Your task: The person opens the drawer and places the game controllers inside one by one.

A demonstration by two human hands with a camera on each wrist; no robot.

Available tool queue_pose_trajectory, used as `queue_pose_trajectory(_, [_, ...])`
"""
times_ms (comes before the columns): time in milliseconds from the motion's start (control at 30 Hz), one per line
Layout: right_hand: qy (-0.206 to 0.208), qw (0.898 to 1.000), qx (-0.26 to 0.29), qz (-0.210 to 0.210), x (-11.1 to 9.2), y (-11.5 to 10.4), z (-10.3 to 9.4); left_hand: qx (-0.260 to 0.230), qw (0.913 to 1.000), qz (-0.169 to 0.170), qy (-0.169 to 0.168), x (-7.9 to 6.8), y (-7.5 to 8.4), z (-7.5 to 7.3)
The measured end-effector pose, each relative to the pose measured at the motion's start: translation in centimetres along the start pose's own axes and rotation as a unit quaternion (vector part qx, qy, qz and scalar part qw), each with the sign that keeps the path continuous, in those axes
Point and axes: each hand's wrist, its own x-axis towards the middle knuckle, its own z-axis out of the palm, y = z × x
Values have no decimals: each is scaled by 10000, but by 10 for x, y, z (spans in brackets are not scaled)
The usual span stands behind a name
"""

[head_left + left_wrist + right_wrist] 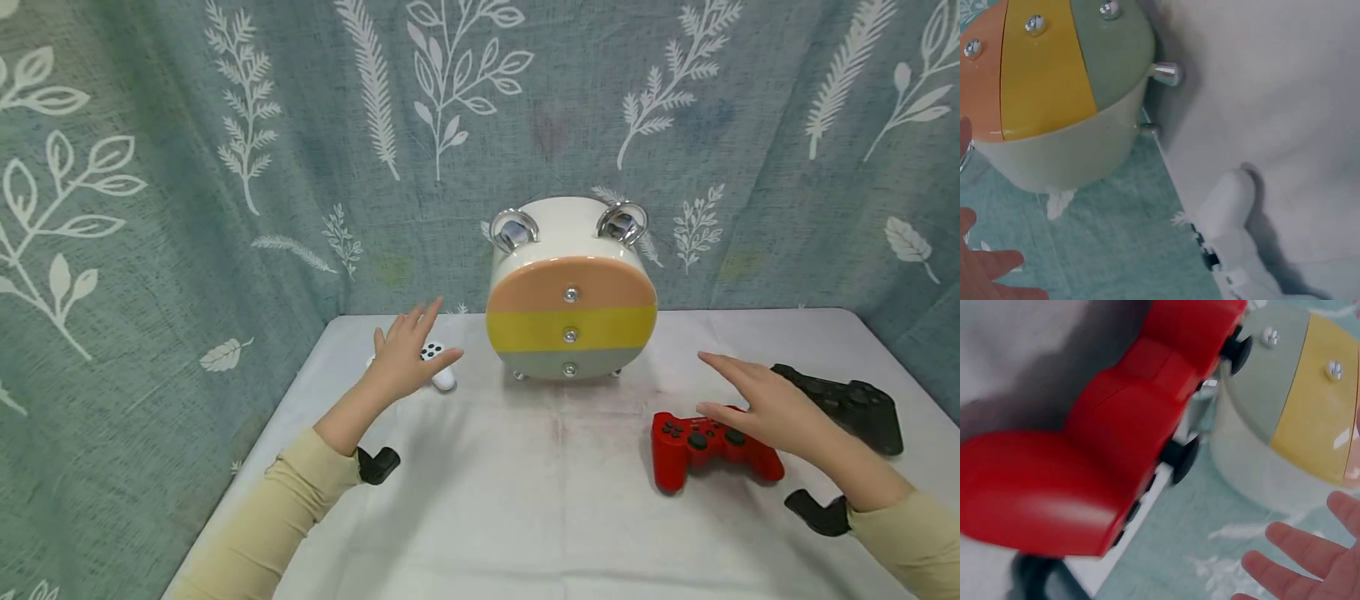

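My left hand (406, 354) hovers with fingers spread over a white game controller (444, 379), hiding much of it in the head view. In the left wrist view the white controller (1229, 212) shows beyond the fingertips (1004, 262). Over on the right, my right hand (780, 408) is held with straight fingers above a red game controller (701, 450), overlapping its right part. A black game controller (862, 408) lies partly behind that hand. Between the hands, farther back, stands a round drawer box (572, 325) with orange, yellow and grey-green bands. Neither hand holds anything.
The box has two silver rings (514, 230) on top, a small knob on each band and short silver feet. A white cloth covers the table (510, 500). Behind it hangs a blue-green curtain (315, 150) with white leaf prints. Each wrist wears a black mount (377, 465).
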Motion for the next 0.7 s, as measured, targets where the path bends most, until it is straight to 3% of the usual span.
queue_pose_trajectory(233, [-308, 9989, 359, -4, 21, -25, 0, -462, 9955, 823, 53, 27, 25, -26])
queue_pose_trajectory(367, [-564, 9970, 522, 35, 33, -38, 0, -683, 9913, 1110, 180, 45, 37, -36])
queue_pose_trajectory(700, [-851, 9910, 884, -542, 62, -57, 17, -887, 9893, 1146, 163, 81, 58, -49])
